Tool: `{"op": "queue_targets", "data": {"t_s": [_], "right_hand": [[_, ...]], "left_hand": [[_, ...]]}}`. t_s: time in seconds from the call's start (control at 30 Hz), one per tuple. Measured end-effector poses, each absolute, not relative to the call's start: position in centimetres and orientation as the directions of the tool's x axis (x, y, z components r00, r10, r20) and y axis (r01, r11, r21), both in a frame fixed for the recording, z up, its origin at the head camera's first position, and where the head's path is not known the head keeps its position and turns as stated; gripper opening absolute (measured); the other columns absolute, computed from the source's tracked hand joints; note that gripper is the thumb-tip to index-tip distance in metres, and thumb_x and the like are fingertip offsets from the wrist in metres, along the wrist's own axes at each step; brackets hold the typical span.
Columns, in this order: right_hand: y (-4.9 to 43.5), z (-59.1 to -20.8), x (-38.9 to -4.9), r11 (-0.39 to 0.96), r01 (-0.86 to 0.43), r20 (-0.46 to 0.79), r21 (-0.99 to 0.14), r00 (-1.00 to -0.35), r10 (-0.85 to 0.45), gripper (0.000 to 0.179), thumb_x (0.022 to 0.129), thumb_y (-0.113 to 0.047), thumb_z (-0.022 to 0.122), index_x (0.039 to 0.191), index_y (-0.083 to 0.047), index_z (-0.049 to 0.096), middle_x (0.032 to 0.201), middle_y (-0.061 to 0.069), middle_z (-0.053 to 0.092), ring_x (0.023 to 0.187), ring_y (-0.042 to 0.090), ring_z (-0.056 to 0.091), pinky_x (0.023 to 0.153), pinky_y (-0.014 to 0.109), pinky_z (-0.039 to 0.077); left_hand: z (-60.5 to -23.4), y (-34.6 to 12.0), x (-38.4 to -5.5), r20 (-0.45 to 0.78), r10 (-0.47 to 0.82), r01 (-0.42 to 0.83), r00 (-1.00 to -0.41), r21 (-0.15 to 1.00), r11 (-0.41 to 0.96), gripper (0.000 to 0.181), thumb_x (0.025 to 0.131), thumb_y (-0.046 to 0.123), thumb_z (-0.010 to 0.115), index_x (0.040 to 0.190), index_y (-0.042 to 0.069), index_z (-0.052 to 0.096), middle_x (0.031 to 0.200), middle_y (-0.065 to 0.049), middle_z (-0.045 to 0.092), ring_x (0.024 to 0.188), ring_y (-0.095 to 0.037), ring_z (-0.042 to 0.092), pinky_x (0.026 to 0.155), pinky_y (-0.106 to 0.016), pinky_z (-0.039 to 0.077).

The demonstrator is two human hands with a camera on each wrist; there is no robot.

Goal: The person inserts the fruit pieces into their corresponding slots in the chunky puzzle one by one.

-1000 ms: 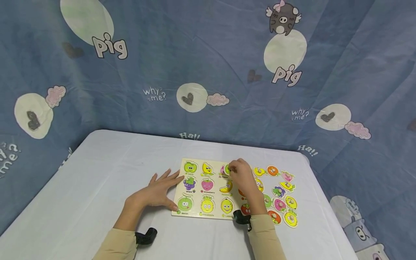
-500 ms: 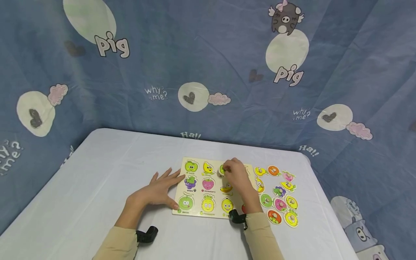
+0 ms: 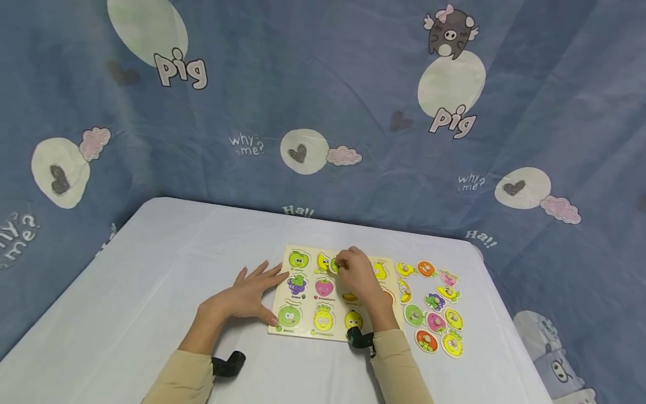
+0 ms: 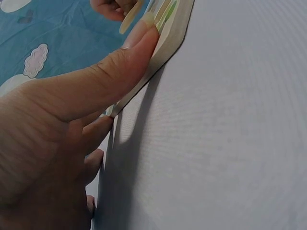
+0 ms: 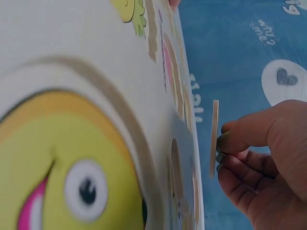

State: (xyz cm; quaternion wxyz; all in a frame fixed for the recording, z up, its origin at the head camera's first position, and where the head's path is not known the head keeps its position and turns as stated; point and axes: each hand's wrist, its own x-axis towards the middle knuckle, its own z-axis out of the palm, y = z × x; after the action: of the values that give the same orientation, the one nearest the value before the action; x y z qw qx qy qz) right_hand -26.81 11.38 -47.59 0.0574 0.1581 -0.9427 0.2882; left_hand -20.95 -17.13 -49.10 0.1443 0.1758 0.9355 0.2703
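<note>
A pale wooden fruit puzzle board (image 3: 310, 276) lies on the white table, printed with fruit pictures. My left hand (image 3: 239, 297) spreads its fingers at the board's left side, the thumb (image 4: 115, 72) lying over the edge near the front corner. Above the back row, my right hand (image 3: 360, 278) pinches a green puzzle piece (image 3: 333, 265) beside the mango picture (image 3: 323, 262). In the right wrist view this thin piece (image 5: 214, 139) stands edge-on at the fingertips, apart from the board, its printed face hidden. A yellow fruit picture (image 5: 81, 163) fills that view's near side.
Right of the board lie several loose knobbed fruit pieces, among them an orange (image 3: 426, 269), grapes (image 3: 434, 302), a melon (image 3: 414, 315) and a pineapple (image 3: 452, 343). A blue printed curtain (image 3: 242, 101) hangs behind the table. Each wrist carries a black camera.
My right hand has moved left over the back row with the green piece, uncovering pictures on the board's right side. The left hand keeps its place; the head view shifts slightly.
</note>
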Motion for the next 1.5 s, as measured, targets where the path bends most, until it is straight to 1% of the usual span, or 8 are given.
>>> {"op": "queue_targets", "data": {"t_s": [0.2, 0.37, 0.57, 0.73, 1.03, 1.27, 1.37, 1.5], "right_hand": [[11.0, -47.5, -27.2, 0.78, -0.356, 0.214, -0.515, -0.934, -0.285, 0.016, 0.088, 0.0, 0.064, 0.094, -0.012, 0.073, 0.089, 0.001, 0.06, 0.079, 0.014, 0.05, 0.076, 0.029, 0.05], [10.6, -47.6, -27.8, 0.789, -0.366, 0.216, -0.493, -0.93, -0.296, 0.016, 0.089, -0.001, 0.064, 0.095, -0.012, 0.073, 0.088, 0.0, 0.059, 0.079, 0.014, 0.05, 0.077, 0.029, 0.05], [9.8, -47.3, -28.0, 0.786, -0.374, 0.213, -0.492, -0.927, -0.308, 0.014, 0.088, -0.001, 0.066, 0.095, -0.011, 0.073, 0.088, 0.0, 0.058, 0.079, 0.015, 0.049, 0.077, 0.03, 0.049], [9.1, -47.4, -28.0, 0.782, -0.387, 0.203, -0.489, -0.922, -0.329, 0.014, 0.087, -0.001, 0.066, 0.095, -0.011, 0.073, 0.087, 0.0, 0.058, 0.079, 0.014, 0.049, 0.076, 0.029, 0.049], [8.3, -47.7, -28.2, 0.786, -0.413, 0.209, -0.459, -0.911, -0.357, 0.015, 0.088, -0.003, 0.067, 0.096, -0.013, 0.074, 0.089, -0.001, 0.06, 0.079, 0.013, 0.051, 0.077, 0.029, 0.051], [7.7, -47.4, -28.3, 0.764, -0.443, 0.224, -0.469, -0.896, -0.382, 0.016, 0.088, -0.001, 0.066, 0.096, -0.011, 0.075, 0.09, 0.001, 0.063, 0.08, 0.013, 0.052, 0.079, 0.031, 0.054], [7.2, -47.3, -28.3, 0.756, -0.448, 0.221, -0.478, -0.894, -0.39, 0.016, 0.087, 0.0, 0.066, 0.096, -0.01, 0.075, 0.09, 0.002, 0.063, 0.08, 0.013, 0.052, 0.079, 0.031, 0.053], [6.8, -47.2, -28.3, 0.753, -0.444, 0.208, -0.486, -0.895, -0.394, 0.016, 0.086, 0.0, 0.066, 0.096, -0.009, 0.075, 0.09, 0.002, 0.063, 0.081, 0.014, 0.053, 0.079, 0.031, 0.053]], "left_hand": [[-49.0, -16.9, -20.8, -0.189, 0.404, 0.242, -0.895, 0.555, 0.796, 0.117, 0.054, 0.057, 0.09, 0.154, 0.025, 0.037, 0.167, -0.001, 0.021, 0.157, -0.035, 0.004, 0.122, -0.066, -0.005], [-48.8, -16.9, -20.7, -0.192, 0.4, 0.239, -0.896, 0.55, 0.8, 0.118, 0.054, 0.056, 0.09, 0.155, 0.025, 0.036, 0.167, -0.002, 0.021, 0.157, -0.035, 0.004, 0.122, -0.066, -0.005], [-48.8, -16.9, -20.7, -0.191, 0.406, 0.247, -0.894, 0.545, 0.801, 0.117, 0.056, 0.056, 0.089, 0.155, 0.024, 0.036, 0.167, -0.003, 0.021, 0.156, -0.036, 0.004, 0.121, -0.068, -0.004], [-48.8, -17.0, -20.6, -0.181, 0.412, 0.251, -0.893, 0.559, 0.79, 0.117, 0.056, 0.055, 0.09, 0.155, 0.022, 0.037, 0.167, -0.004, 0.022, 0.156, -0.038, 0.005, 0.12, -0.069, -0.004], [-48.9, -17.2, -20.8, -0.182, 0.423, 0.267, -0.888, 0.543, 0.796, 0.117, 0.057, 0.059, 0.088, 0.156, 0.024, 0.035, 0.167, -0.004, 0.02, 0.156, -0.037, 0.004, 0.12, -0.068, -0.004], [-48.8, -17.2, -20.8, -0.182, 0.405, 0.254, -0.896, 0.538, 0.804, 0.116, 0.056, 0.057, 0.089, 0.155, 0.025, 0.037, 0.167, -0.003, 0.021, 0.156, -0.037, 0.005, 0.12, -0.069, -0.004], [-48.8, -17.2, -20.8, -0.192, 0.393, 0.243, -0.899, 0.529, 0.813, 0.116, 0.056, 0.058, 0.089, 0.154, 0.027, 0.037, 0.167, -0.001, 0.021, 0.157, -0.034, 0.005, 0.121, -0.067, -0.004], [-48.8, -17.1, -20.7, -0.192, 0.393, 0.243, -0.899, 0.53, 0.813, 0.115, 0.056, 0.057, 0.089, 0.154, 0.027, 0.037, 0.167, -0.001, 0.021, 0.157, -0.034, 0.005, 0.121, -0.067, -0.004]]}}
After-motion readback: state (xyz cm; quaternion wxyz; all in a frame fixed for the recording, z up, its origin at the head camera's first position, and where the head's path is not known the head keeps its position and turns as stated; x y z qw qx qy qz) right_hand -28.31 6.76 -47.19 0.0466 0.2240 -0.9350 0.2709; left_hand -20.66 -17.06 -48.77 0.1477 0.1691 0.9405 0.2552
